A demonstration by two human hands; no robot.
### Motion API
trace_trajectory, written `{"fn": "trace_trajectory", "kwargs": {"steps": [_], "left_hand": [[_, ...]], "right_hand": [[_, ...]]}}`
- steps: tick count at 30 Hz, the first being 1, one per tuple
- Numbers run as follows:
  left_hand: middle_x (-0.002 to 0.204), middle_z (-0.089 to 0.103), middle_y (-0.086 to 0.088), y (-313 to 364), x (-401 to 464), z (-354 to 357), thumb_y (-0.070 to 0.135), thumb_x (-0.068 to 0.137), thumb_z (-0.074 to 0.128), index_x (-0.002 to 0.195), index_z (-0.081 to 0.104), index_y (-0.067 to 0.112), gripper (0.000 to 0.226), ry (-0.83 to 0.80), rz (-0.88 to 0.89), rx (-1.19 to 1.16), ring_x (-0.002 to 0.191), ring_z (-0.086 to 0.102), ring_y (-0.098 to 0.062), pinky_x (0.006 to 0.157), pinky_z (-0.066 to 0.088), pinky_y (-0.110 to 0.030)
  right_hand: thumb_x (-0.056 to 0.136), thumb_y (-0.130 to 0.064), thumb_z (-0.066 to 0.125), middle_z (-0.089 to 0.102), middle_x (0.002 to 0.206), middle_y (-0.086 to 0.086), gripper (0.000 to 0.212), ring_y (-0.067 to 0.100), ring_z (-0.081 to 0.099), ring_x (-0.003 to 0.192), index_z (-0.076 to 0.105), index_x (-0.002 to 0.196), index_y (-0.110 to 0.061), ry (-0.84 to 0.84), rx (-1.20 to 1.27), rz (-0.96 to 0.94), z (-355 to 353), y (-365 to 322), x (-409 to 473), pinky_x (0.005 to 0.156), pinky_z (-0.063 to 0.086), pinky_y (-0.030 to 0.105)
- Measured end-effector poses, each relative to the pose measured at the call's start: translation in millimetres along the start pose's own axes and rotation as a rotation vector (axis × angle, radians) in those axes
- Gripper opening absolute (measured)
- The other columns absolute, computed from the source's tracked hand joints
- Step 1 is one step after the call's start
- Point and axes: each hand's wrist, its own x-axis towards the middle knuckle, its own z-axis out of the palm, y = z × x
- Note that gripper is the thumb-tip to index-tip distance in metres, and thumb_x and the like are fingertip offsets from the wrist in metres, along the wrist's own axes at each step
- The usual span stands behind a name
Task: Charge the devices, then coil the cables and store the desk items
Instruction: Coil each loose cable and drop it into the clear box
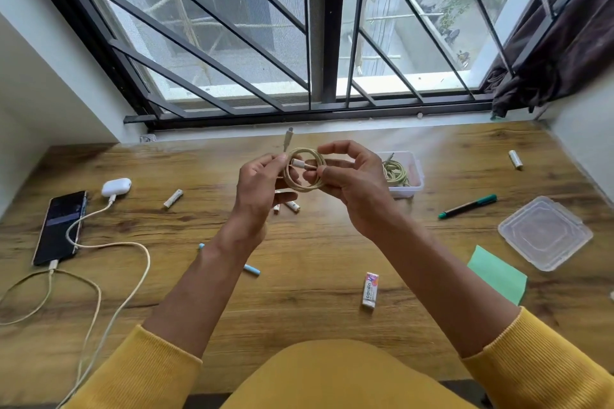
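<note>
Wooden desk (315,276) under a barred window; we work mid-air above its centre. Left hand (257,189) pinches one side of the coiled cable (304,171), w/ one plug end sticking up past the fingers. Right hand (352,183) pinches the other side of the coil, fingers curled on the loops and the second plug, which lies across the ring. Coil is held clear of the desk, not touching it.

Risks, our judgement: loops look only finger-held, no tie seen, so easing either grip could let the coil spring open. Loose upright plug end may unwind a turn. Tucking an end too tight could kink the cord nr the connector.

Storage box (417,176) sits just behind the right hand, already w/ another coiled cable inside; its lid (545,232) lies well apart, right. Phone (61,226) and earbud case (116,187) at left are each on a cable.

Unclear: box partly hidden by right hand; small batteries behind left hand partly covered; blue pen crossed by left forearm. Charger source out of frame, bottom left.
</note>
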Motion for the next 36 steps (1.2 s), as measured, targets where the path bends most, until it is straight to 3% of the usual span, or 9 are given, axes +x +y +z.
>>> {"fn": "trace_trajectory", "kwargs": {"steps": [5,9,13,17,21,24,28,36], "left_hand": [[0.084,0.076,-0.004,6,-2,-2,0.023,0.104,0.062,0.102,0.081,0.012,0.022,0.053,-0.105,-0.226,0.075,0.070,-0.014,0.078,0.057,-0.034],[0.078,0.077,-0.005,6,-1,-1,0.012,0.095,0.075,0.111,0.072,0.013,0.016,0.167,-0.091,-0.244,0.066,0.073,-0.015,0.064,0.060,-0.027],[0.084,0.079,-0.013,6,-6,-1,0.017,0.101,0.071,0.097,0.074,0.013,0.006,0.145,-0.015,-0.164,0.073,0.077,-0.022,0.065,0.061,-0.030],[0.095,0.081,-0.018,7,-10,-2,0.032,0.106,0.063,0.100,0.080,0.009,0.030,0.067,0.066,-0.102,0.080,0.077,-0.027,0.070,0.062,-0.033],[0.096,0.081,-0.017,5,-9,-5,0.014,0.093,0.080,0.107,0.081,0.006,0.016,0.010,0.186,0.028,0.085,0.076,-0.030,0.083,0.064,-0.044],[0.094,0.081,-0.016,4,-8,-6,0.009,0.093,0.078,0.105,0.081,0.007,0.012,-0.013,0.216,0.080,0.086,0.077,-0.033,0.083,0.064,-0.043],[0.094,0.080,-0.015,6,-5,-9,0.008,0.101,0.068,0.104,0.078,0.007,0.011,-0.048,0.157,0.103,0.086,0.076,-0.030,0.078,0.063,-0.034],[0.086,0.071,-0.009,13,-5,-13,0.008,0.107,0.052,0.099,0.073,0.003,0.023,-0.227,-0.099,-0.059,0.083,0.066,-0.016,0.084,0.057,-0.033]], "right_hand": [[0.088,0.017,0.066,0.074,0.106,0.031,0.031,0.036,0.074,0.089,0.067,0.116,0.003,-0.016,-0.009,-0.041,0,-2,-1,0.093,0.061,0.058],[0.089,0.019,0.064,0.075,0.102,0.031,0.029,0.037,0.074,0.086,0.067,0.114,0.005,-0.018,-0.010,-0.084,2,-4,-2,0.089,0.062,0.056],[0.088,0.019,0.065,0.076,0.098,0.027,0.029,0.033,0.074,0.081,0.068,0.115,0.007,0.028,-0.034,-0.100,6,-4,-2,0.083,0.063,0.050],[0.088,0.019,0.066,0.077,0.097,0.026,0.029,0.032,0.075,0.082,0.068,0.115,0.007,0.073,-0.055,-0.109,7,-4,-2,0.077,0.065,0.042],[0.087,0.019,0.068,0.077,0.094,0.026,0.029,0.035,0.075,0.082,0.070,0.113,0.005,0.104,-0.069,-0.110,7,-2,0,0.080,0.065,0.049],[0.087,0.018,0.067,0.078,0.093,0.023,0.029,0.042,0.076,0.086,0.071,0.111,0.003,0.122,-0.108,-0.113,6,-2,1,0.082,0.063,0.056],[0.088,0.018,0.065,0.078,0.093,0.023,0.028,0.038,0.077,0.084,0.071,0.110,0.001,0.112,-0.148,-0.125,7,-2,-1,0.080,0.063,0.053],[0.092,0.015,0.064,0.077,0.094,0.023,0.028,0.031,0.077,0.082,0.069,0.113,-0.002,0.100,-0.180,-0.096,7,-2,2,0.077,0.065,0.045]]}}
